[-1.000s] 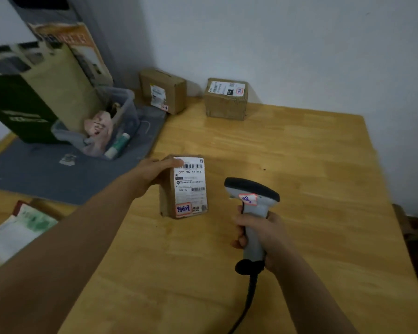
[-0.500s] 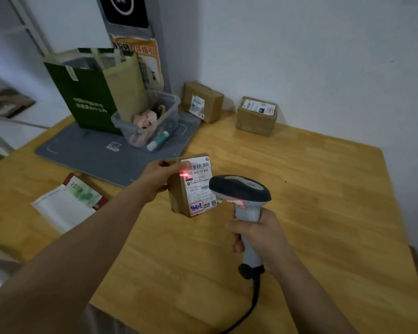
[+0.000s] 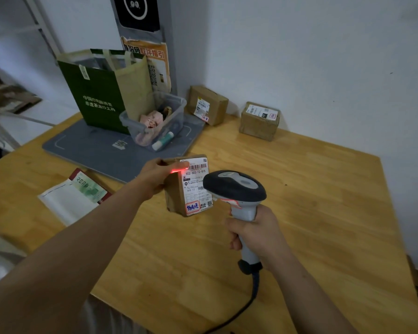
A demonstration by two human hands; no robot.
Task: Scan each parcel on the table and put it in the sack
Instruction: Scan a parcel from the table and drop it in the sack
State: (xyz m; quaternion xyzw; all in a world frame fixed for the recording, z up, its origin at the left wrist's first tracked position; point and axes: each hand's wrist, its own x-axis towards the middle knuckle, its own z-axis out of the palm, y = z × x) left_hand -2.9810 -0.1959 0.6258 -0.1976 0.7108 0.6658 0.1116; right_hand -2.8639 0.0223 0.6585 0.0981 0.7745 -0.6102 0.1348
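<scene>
My left hand (image 3: 155,175) grips a small brown cardboard parcel (image 3: 176,196) by its top left edge, holding it upright over the wooden table (image 3: 311,213) with its white label facing me. My right hand (image 3: 256,233) is closed around the handle of a grey and black barcode scanner (image 3: 235,189), whose head sits just right of the label. A red scan line glows across the parcel's top left corner and my fingertips. Two more brown parcels (image 3: 209,104) (image 3: 260,120) rest at the back by the wall. A green sack (image 3: 99,92) stands open at the back left.
A clear plastic bin (image 3: 176,109) with small items sits on a grey mat (image 3: 87,150) beside the sack. A booklet (image 3: 75,196) lies on the table's left side. The scanner cable (image 3: 241,309) trails toward the near table edge. White walls close the back and right.
The scanner moved closer to the parcel's label and the red scan line appeared. The view shifted left and up, bringing the sack fully into sight.
</scene>
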